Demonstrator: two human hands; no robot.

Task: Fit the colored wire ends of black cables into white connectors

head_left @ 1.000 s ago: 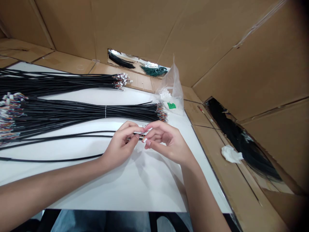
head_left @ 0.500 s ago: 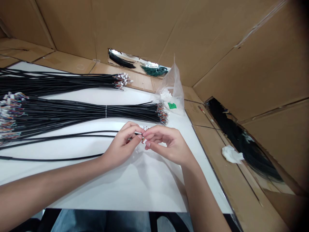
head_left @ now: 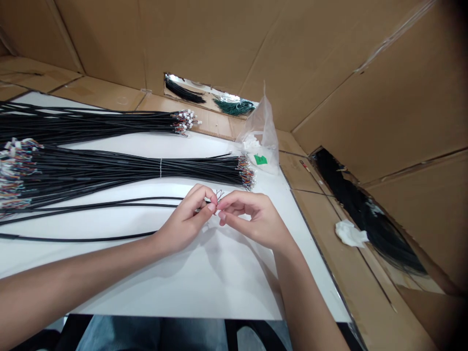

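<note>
The left hand [head_left: 185,224] is curled shut, pinching a black cable [head_left: 109,206] near its end; the right hand [head_left: 254,219] is half-curled with its fingertips at that end, its grip hidden; thin wires [head_left: 218,195] now fan out more visibly above the fingers, just below the cable bundle [head_left: 146,170].
</note>
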